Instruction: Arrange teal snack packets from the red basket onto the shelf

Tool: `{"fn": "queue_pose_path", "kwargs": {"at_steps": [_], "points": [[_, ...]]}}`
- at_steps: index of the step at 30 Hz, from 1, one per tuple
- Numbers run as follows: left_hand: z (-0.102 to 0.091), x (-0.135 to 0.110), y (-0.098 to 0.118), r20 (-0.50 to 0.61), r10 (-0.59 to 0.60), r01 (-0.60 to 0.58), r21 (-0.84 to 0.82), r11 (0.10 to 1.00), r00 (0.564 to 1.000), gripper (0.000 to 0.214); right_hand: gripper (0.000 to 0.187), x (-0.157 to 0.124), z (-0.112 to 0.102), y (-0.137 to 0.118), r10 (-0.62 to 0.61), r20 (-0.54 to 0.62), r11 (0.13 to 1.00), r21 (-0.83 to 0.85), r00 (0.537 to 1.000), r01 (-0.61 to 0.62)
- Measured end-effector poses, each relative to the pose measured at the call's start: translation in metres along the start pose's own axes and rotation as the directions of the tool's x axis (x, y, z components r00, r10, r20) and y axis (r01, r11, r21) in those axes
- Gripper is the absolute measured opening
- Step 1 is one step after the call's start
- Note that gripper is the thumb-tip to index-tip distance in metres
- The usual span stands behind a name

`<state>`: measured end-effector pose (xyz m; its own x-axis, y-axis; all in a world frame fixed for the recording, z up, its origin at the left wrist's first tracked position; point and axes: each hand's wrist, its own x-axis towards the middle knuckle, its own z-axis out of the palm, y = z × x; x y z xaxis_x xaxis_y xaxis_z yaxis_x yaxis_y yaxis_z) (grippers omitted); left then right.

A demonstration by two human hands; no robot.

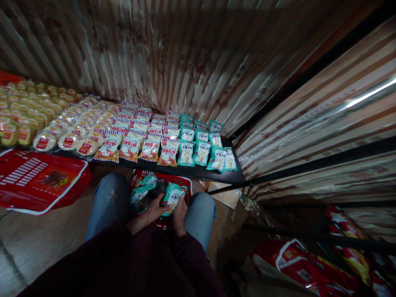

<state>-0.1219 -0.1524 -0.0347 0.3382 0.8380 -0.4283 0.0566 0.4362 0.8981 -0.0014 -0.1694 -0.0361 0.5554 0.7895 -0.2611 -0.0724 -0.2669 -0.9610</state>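
A red basket sits between my knees and holds several teal snack packets. My left hand reaches into the basket, its fingers curled against a teal packet. My right hand grips that same packet from the right side. In front of me a low black shelf carries rows of teal packets, red and white snack packets and round wrapped cakes.
An empty red basket lies on the floor at the left. A striped wall stands behind and to the right of the shelf. Red printed bags lie at the lower right, with cardboard under the shelf's right end.
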Motion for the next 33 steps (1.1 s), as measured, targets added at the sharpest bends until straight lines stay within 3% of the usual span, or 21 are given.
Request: {"fn": "queue_pose_path", "kwargs": {"at_steps": [5, 10, 20, 24, 33], "points": [[0.004, 0.001, 0.007, -0.033, 0.046, -0.039, 0.172, 0.984, 0.998, 0.057, 0.064, 0.003, -0.001, -0.007, 0.001, -0.026, 0.999, -0.040, 1.000, -0.002], [0.009, 0.004, 0.015, -0.051, 0.084, -0.069, 0.237, 0.969, 0.995, 0.055, 0.059, 0.009, -0.006, -0.013, -0.015, -0.023, 0.999, -0.030, 1.000, 0.014], [0.018, 0.013, 0.033, -0.045, 0.141, -0.124, 0.267, 0.956, 0.989, 0.050, 0.055, 0.023, -0.009, -0.027, -0.059, -0.047, 0.994, -0.094, 0.997, 0.055], [0.021, 0.018, 0.044, -0.005, 0.190, -0.183, 0.239, 0.954, 0.982, 0.050, 0.055, 0.030, -0.009, -0.038, -0.070, -0.070, 0.994, -0.094, 0.995, 0.063], [0.026, 0.028, 0.063, -0.040, 0.218, -0.210, 0.150, 0.966, 0.975, 0.052, 0.056, 0.044, -0.008, -0.055, -0.054, -0.045, 0.995, -0.086, 0.998, 0.050]]}}
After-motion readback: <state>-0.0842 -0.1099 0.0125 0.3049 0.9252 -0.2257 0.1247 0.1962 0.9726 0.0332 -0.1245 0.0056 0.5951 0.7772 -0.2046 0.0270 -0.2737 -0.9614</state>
